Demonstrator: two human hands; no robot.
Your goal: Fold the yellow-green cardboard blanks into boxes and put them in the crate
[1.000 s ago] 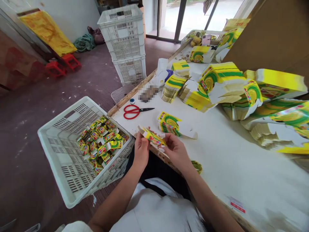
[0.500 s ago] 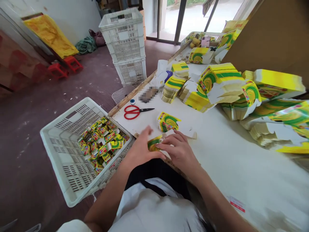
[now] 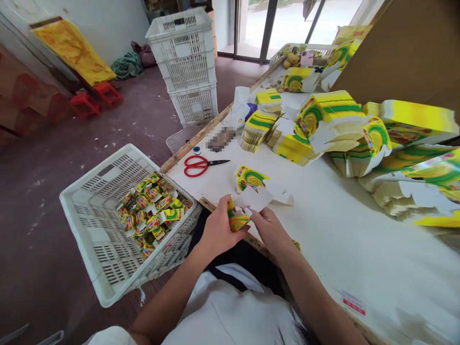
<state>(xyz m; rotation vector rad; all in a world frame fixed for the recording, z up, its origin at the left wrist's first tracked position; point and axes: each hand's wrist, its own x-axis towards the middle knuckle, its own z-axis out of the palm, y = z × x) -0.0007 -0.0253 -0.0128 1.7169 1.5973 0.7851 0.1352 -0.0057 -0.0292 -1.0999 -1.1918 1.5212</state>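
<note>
Cupping small yellow-green box (image 3: 237, 222) by near edge of table (image 3: 334, 235), left hand (image 3: 217, 227) curls fingers round its sides; right hand (image 3: 269, 227) pinches white flap (image 3: 247, 212). From here, box seems light, thin-walled, springy, easily creased: best steadied by sides, flap pressed near fold.

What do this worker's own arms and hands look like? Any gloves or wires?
They're human: the ungloved left hand and ungloved right hand show no wires or markings. Both bare forearms are uncovered. A white cloth sleeve shows near the picture's bottom edge.
</note>
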